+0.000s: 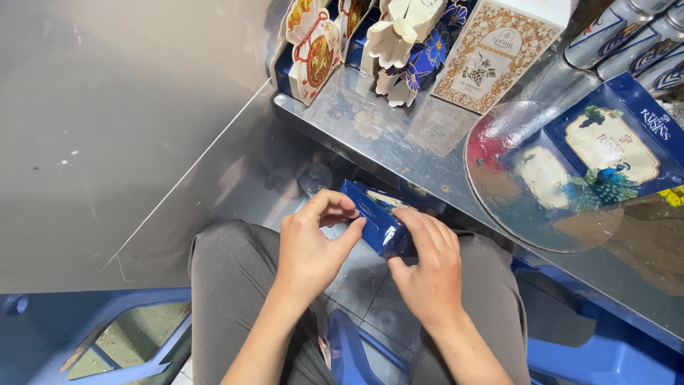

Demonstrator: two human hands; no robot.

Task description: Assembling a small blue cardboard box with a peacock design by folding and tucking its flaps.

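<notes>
Two hands meet over the person's lap, just below the near edge of the steel table. Along the table's far edge stand decorated cartons: a tall gold-patterned box and, left of it, blue floral boxes with scalloped flaps. Toward the right edge a round glass disc lies flat, with a blue pouch lying partly on it, and silver cans are stacked in the far right corner.

Between the hands sits a small blue packet, glossy and wrapped in clear film. The left hand pinches its left end between thumb and fingertips; the right hand covers the other end, fingers curled over the top and closed on it. Neither grip is slack.

My guess is the packet is light, and the film looks slick, so fingers could slide. It seems soft enough to crease if squeezed. Holding it at both ends, as now, looks the sensible place to take it.
</notes>
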